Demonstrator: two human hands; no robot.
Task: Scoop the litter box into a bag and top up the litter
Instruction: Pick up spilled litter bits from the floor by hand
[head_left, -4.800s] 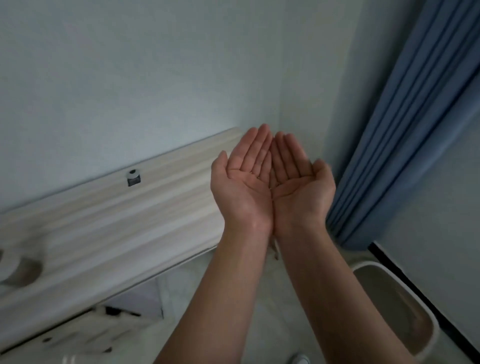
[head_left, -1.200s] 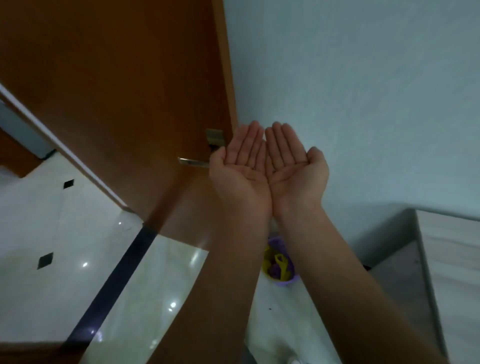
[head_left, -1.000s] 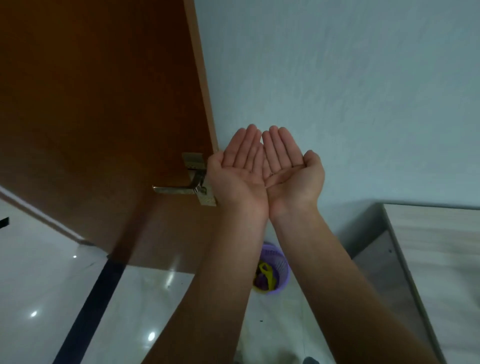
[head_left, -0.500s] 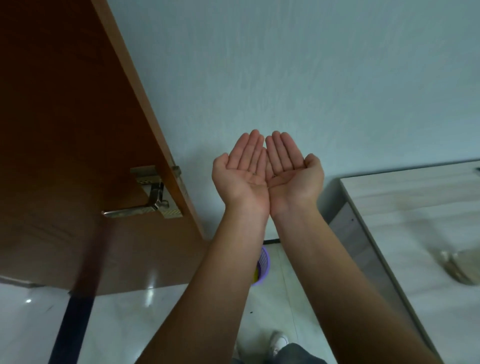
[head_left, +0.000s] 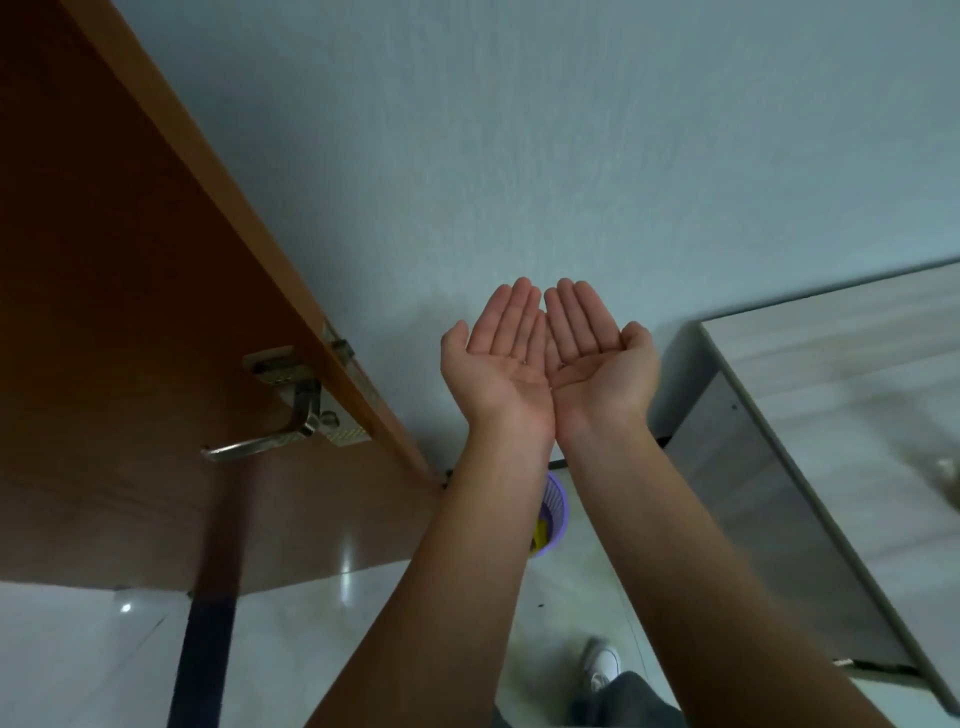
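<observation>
My left hand (head_left: 496, 358) and my right hand (head_left: 597, 356) are held out in front of me at chest height, palms up and side by side, their inner edges touching. Both palms are empty and the fingers lie straight. No litter box, scoop, bag or litter shows in the head view.
A brown wooden door (head_left: 130, 312) with a metal lever handle (head_left: 260, 441) stands open on the left. A pale wood-grain desk (head_left: 841, 405) fills the right. A small purple basket (head_left: 553, 514) sits on the glossy tiled floor by the wall, partly behind my left forearm. My white shoe (head_left: 600, 667) shows below.
The view has swung right: the door has slid left and the desk has come further into view. My hands stay cupped together, palms up, and empty.
</observation>
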